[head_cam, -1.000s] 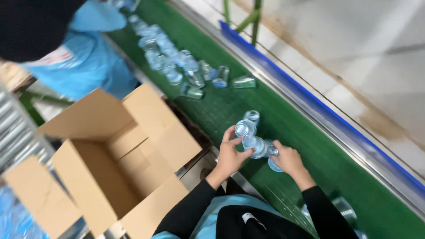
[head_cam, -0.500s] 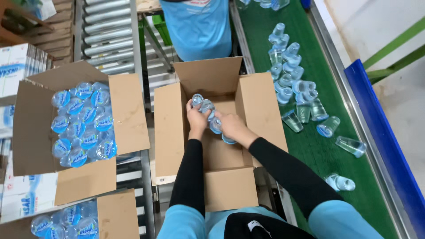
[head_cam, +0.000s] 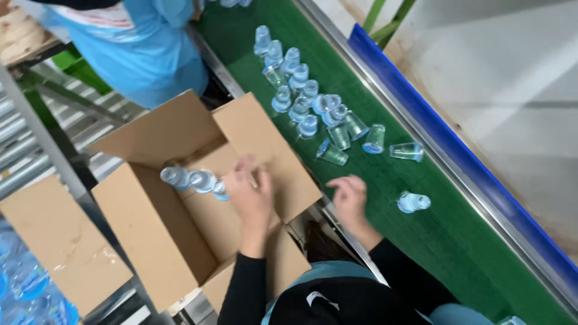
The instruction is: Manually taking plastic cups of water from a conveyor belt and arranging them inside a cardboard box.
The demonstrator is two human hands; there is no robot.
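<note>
The left hand [head_cam: 250, 195] hangs over the open cardboard box [head_cam: 150, 235], its grip closed on a short row of sealed clear cups [head_cam: 192, 179] that sits low inside, near the far wall; the box floor looks otherwise bare, so packing seems barely begun; the right hand [head_cam: 349, 198] hovers over the green conveyor belt [head_cam: 457, 241], fingers loosely curled and holding nothing; many cups [head_cam: 313, 108] lie clustered on the belt, one stray cup [head_cam: 414, 202] just beside that hand; a neighbouring box [head_cam: 36, 283] at lower left looks filled.
</note>
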